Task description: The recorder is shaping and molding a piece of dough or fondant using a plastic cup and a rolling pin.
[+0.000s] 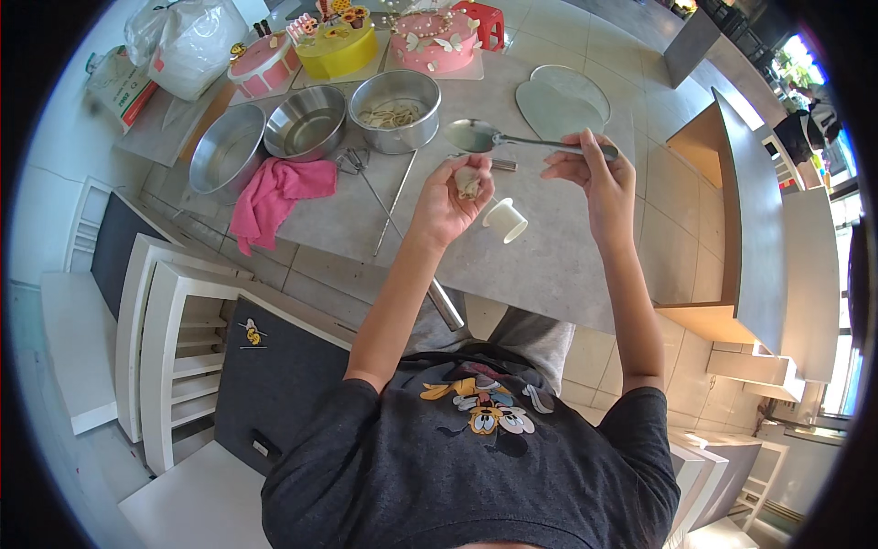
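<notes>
My right hand (pixel 603 182) grips the handle of a large metal spoon (pixel 473 136), held level above the table with its bowl pointing left. The bowl hangs just beyond the fingertips of my left hand (pixel 449 202). In that left hand, palm up, sits a small pale crumpled wad (pixel 468 184); its material is unclear. Below the hands, a white flanged plastic cup (pixel 507 221) lies on its side on the grey table (pixel 549 254). A short metal cylinder (pixel 506 165) is partly hidden behind my left hand.
A metal pan (pixel 394 137) holds beige strands, beside two metal bowls (pixel 305 123) and a pink cloth (pixel 281 199). A wire-ended metal tool (pixel 446 305) overhangs the near edge. Decorated cakes (pixel 435 44) stand behind; thin round sheets (pixel 559 110) lie at far right.
</notes>
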### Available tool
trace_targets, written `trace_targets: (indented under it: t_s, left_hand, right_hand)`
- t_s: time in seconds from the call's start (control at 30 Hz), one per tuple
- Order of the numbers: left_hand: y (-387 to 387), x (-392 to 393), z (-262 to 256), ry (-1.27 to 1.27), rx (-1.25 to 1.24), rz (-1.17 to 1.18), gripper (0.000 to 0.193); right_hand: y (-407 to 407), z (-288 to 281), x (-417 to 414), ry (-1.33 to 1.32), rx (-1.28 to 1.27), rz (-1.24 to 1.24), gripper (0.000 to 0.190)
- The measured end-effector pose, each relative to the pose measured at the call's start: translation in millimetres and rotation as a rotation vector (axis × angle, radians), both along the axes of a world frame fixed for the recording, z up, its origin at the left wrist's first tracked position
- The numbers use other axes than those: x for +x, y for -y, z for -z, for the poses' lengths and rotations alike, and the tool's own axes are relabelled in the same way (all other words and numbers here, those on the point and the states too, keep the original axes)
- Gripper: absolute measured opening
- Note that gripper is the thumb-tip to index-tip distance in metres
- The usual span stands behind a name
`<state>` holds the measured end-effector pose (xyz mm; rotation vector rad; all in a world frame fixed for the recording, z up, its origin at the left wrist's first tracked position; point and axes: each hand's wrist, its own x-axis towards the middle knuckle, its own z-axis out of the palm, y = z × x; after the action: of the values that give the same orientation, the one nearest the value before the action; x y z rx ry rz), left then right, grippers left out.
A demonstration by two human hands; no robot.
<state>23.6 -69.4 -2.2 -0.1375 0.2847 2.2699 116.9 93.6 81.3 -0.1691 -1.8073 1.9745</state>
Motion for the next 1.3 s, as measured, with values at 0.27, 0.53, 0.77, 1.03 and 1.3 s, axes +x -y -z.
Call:
trace_targets:
  t_s: [0.27,0.53,0.77,1.03,1.3]
  left_hand:
    - [45.0,-17.4,14.6,-0.12,-0.048,-0.172,0.051]
    - [116.7,-36.6,5.7,-0.321,-0.114,-0.373,0.018]
    - [116.1,-41.1,10.6,-0.92,-0.92,-0.42,0.025]
    - [55.2,-26.4,25.8,-1.257,-1.258,-0.153,0.023]
    - [43.1,-14.4,70.3,-1.722,-1.367,-0.223,0.029]
  right_hand:
    - [61.6,18.5,-124.5,-0.021,-0.068,-0.249,0.033]
    - [140.2,77.1,-242.1,0.27,-0.144,-0.457,0.031]
    - [99.3,70.8,-200.6,0.171,0.125,-0.349,0.036]
    - [29.4,109.4,-28.2,0.386,1.284,0.071,0.042]
    - [-7.8,96.3,-33.9,0.391,0.821,0.129,0.038]
